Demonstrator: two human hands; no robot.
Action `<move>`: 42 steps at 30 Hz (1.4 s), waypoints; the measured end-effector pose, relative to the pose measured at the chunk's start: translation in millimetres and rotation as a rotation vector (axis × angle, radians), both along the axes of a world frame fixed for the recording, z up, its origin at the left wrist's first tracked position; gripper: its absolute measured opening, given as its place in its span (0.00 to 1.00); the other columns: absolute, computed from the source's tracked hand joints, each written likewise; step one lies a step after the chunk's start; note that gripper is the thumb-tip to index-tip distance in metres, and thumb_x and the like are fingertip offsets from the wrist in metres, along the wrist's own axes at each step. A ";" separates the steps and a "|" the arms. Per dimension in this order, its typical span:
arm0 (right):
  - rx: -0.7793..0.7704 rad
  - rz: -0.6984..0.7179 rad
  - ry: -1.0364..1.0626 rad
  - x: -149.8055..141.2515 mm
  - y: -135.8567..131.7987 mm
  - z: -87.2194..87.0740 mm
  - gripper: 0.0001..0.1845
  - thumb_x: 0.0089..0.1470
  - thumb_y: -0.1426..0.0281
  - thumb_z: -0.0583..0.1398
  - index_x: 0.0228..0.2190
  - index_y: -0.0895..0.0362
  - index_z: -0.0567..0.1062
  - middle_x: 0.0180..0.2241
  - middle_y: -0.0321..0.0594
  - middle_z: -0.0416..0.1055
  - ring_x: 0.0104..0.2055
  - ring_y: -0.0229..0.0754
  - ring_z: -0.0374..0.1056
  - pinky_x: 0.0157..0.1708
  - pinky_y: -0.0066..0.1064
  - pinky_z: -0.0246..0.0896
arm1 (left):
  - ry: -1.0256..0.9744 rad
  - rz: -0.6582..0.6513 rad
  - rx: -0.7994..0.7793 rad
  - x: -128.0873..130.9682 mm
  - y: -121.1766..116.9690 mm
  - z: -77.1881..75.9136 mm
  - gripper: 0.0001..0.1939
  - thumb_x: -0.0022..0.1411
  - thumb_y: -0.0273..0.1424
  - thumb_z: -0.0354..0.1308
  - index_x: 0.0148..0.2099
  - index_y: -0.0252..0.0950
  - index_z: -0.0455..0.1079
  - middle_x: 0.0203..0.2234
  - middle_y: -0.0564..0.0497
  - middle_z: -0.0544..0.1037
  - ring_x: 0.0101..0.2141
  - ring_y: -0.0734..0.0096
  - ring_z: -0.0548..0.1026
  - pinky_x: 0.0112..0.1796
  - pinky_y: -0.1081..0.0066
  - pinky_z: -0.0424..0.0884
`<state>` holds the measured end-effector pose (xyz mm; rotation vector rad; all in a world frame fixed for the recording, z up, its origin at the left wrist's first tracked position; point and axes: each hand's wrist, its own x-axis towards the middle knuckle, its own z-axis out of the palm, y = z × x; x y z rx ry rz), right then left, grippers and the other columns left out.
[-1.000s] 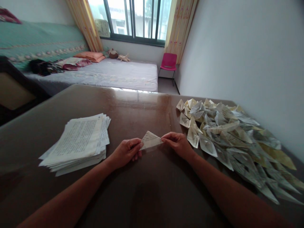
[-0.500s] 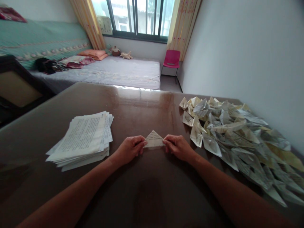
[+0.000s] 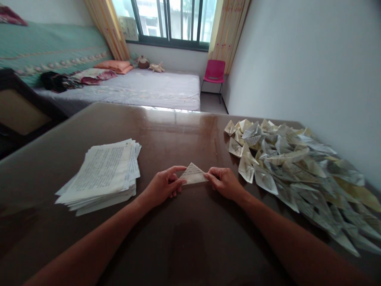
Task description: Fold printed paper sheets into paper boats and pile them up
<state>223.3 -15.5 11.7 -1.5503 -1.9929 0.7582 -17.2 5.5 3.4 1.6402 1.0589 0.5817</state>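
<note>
Your paper triangle (image 3: 193, 176) is between your hands, over the middle of the glossy brown table (image 3: 166, 135), its point facing away from you. It is creased into a compact triangle but lacks the opened hull shape of the folded paper boats (image 3: 293, 159) piled on your right. Many boats are formed, while the stack of printed sheets (image 3: 104, 167) on your left lies flat and unfolded.

Your right hand (image 3: 226, 184) pinches the right corner between thumb and forefinger, other fingers curled. Your left hand (image 3: 160, 186) is partly open: the thumb is on the left corner, the forefinger reaches along the upper slope, and you cannot tell how firmly the fingers underneath grip.

The nearest boats lie close to your right hand and forearm, so they look easy to brush; the stack sits near your left forearm. Beyond the table are a bed (image 3: 166, 85) and a pink chair (image 3: 214, 72).
</note>
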 end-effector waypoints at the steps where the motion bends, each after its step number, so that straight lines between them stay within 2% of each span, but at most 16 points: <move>1: 0.001 -0.007 0.002 0.3 0.3 -0.4 0.19 0.58 0.64 0.55 0.18 0.57 0.66 0.16 0.32 0.64 0.21 0.34 0.60 0.25 0.26 0.47 | -0.004 0.006 0.028 0.2 -0.9 0.1 0.23 0.61 0.38 0.56 0.57 0.37 0.63 0.20 0.57 0.73 0.18 0.80 0.67 0.19 0.80 0.65; 5: 0.018 -0.032 0.019 1.8 1.3 -2.4 0.20 0.58 0.62 0.55 0.18 0.57 0.65 0.17 0.32 0.62 0.22 0.33 0.58 0.24 0.26 0.46 | -0.041 0.008 0.072 -0.2 -2.0 1.1 0.27 0.60 0.36 0.59 0.60 0.39 0.63 0.20 0.59 0.70 0.19 0.81 0.67 0.20 0.81 0.66; 9: -0.036 -0.062 0.084 2.0 1.1 -2.9 0.20 0.57 0.61 0.55 0.17 0.57 0.64 0.16 0.31 0.60 0.21 0.33 0.56 0.23 0.26 0.46 | -0.109 -0.010 0.012 -2.4 0.7 2.1 0.25 0.59 0.37 0.59 0.58 0.36 0.67 0.22 0.57 0.70 0.22 0.79 0.69 0.20 0.81 0.67; 14: -0.197 -0.107 0.251 1.3 0.5 -3.8 0.21 0.57 0.58 0.54 0.18 0.57 0.64 0.14 0.31 0.61 0.17 0.32 0.53 0.19 0.25 0.45 | -0.172 0.017 -0.039 -5.5 5.5 -1.3 0.26 0.54 0.36 0.64 0.55 0.36 0.69 0.35 0.51 0.77 0.24 0.80 0.69 0.23 0.80 0.70; 17: -0.224 -0.116 0.293 0.8 0.7 -5.0 0.21 0.56 0.58 0.55 0.17 0.57 0.65 0.13 0.31 0.61 0.17 0.31 0.52 0.18 0.24 0.44 | -0.185 0.030 -0.042 -6.5 6.5 -5.8 0.26 0.52 0.35 0.65 0.54 0.37 0.70 0.41 0.48 0.78 0.24 0.80 0.70 0.24 0.79 0.70; 23: -0.245 -0.128 0.314 1.5 1.8 -6.2 0.21 0.56 0.59 0.55 0.16 0.57 0.65 0.13 0.30 0.60 0.16 0.31 0.52 0.18 0.24 0.44 | -0.137 0.051 0.055 -6.2 4.4 -4.1 0.19 0.56 0.35 0.62 0.50 0.36 0.75 0.27 0.52 0.80 0.20 0.80 0.69 0.24 0.79 0.69; 25: -0.246 -0.114 0.310 2.2 1.7 -5.2 0.22 0.56 0.59 0.55 0.16 0.57 0.64 0.13 0.30 0.60 0.16 0.31 0.51 0.18 0.24 0.44 | -0.125 0.052 0.092 -5.8 4.2 -2.2 0.15 0.59 0.36 0.59 0.47 0.35 0.77 0.26 0.51 0.79 0.21 0.79 0.70 0.25 0.79 0.70; 32: -0.165 -0.014 0.156 4.3 1.7 0.4 0.21 0.58 0.60 0.54 0.18 0.58 0.66 0.15 0.31 0.63 0.18 0.31 0.55 0.21 0.24 0.47 | -0.110 0.047 0.159 -5.0 4.0 -0.4 0.13 0.62 0.37 0.56 0.42 0.34 0.77 0.28 0.50 0.81 0.25 0.75 0.75 0.26 0.78 0.72; 38: -0.062 0.013 -0.001 5.2 1.2 -1.6 0.22 0.59 0.61 0.53 0.17 0.57 0.65 0.14 0.32 0.60 0.19 0.33 0.56 0.21 0.26 0.46 | -0.045 0.015 0.167 -4.5 3.1 1.3 0.13 0.63 0.37 0.55 0.41 0.34 0.77 0.27 0.51 0.80 0.26 0.74 0.76 0.28 0.77 0.73; 40: 0.041 -0.013 -0.100 5.7 1.0 -2.4 0.21 0.61 0.62 0.52 0.20 0.57 0.69 0.18 0.34 0.64 0.21 0.35 0.60 0.24 0.26 0.49 | -0.053 0.015 0.138 -4.5 4.0 -0.1 0.14 0.63 0.38 0.55 0.41 0.34 0.76 0.28 0.50 0.80 0.27 0.73 0.76 0.28 0.76 0.73; 42: 0.180 -0.046 -0.169 5.9 0.7 -2.4 0.17 0.62 0.61 0.52 0.29 0.57 0.74 0.27 0.38 0.71 0.27 0.37 0.64 0.29 0.27 0.54 | -0.056 0.018 0.118 -4.5 4.6 -1.7 0.15 0.63 0.39 0.54 0.42 0.33 0.76 0.28 0.50 0.79 0.27 0.74 0.75 0.28 0.76 0.72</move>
